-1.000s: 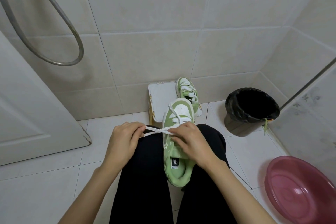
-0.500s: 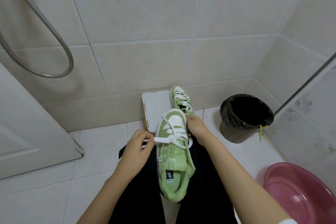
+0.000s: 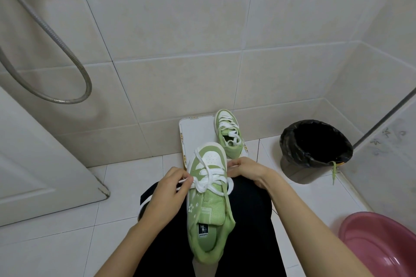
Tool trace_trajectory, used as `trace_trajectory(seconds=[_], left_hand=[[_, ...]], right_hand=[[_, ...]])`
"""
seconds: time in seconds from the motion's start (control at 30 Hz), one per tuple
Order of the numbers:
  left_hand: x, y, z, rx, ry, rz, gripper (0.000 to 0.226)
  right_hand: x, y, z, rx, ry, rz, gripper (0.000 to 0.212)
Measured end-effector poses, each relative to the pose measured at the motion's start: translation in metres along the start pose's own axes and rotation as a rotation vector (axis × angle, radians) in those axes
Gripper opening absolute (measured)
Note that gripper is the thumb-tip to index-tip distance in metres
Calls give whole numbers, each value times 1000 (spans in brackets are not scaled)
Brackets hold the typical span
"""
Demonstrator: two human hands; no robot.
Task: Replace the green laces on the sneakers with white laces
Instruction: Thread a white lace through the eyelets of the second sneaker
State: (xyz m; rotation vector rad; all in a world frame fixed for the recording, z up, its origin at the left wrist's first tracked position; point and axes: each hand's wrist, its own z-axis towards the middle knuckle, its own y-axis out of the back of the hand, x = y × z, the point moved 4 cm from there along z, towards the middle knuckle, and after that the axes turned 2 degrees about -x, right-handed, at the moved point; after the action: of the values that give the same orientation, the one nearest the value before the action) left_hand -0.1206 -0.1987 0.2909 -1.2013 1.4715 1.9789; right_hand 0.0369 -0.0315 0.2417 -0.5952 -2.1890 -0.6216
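item: green sneaker on your lap, white lace part-threaded

near sneaker (image 3: pixel 208 204) lies along your black-trousered thighs, toe away from you, white lace (image 3: pixel 210 175) crossed through its front eyelets. your left hand (image 3: pixel 167 191) sits at the shoe's left side, thumb and forefinger pinched together on one lace end. your right hand (image 3: pixel 245 170) is at the right side near the toe, fingers curled, a bit of white lace showing in its pinch. second sneaker (image 3: pixel 228 134), white-laced, rests on a white stool (image 3: pixel 198 132) by the wall. black bin (image 3: pixel 315 144) to the right, a green lace (image 3: pixel 334 171) hanging over its rim. pink basin (image 3: pixel 382 245) at lower right.
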Motion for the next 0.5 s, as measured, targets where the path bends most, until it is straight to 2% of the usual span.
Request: trace_trajectory(seconds=[0.13, 0.23, 0.3, 0.37, 0.43, 0.5], left_hand=[[-3, 0, 4, -10, -20, 13, 16], [-9, 1, 7, -7, -19, 12, 16], [-13, 2, 9, -17, -21, 4, 17], [-16, 6, 11, -68, 22, -66, 18], [-18, 11, 12, -119, 94, -212, 23], [-22, 13, 11, -106, 119, -321, 33]], right_hand=[[-5, 1, 2, -225, 87, 116, 24], [-7, 7, -6, -364, 166, 395, 28], [-1, 10, -13, -296, 267, 716, 33], [13, 10, -20, -148, 360, 921, 41], [31, 6, -25, -66, 406, 934, 46], [49, 3, -27, -52, 448, 903, 39]])
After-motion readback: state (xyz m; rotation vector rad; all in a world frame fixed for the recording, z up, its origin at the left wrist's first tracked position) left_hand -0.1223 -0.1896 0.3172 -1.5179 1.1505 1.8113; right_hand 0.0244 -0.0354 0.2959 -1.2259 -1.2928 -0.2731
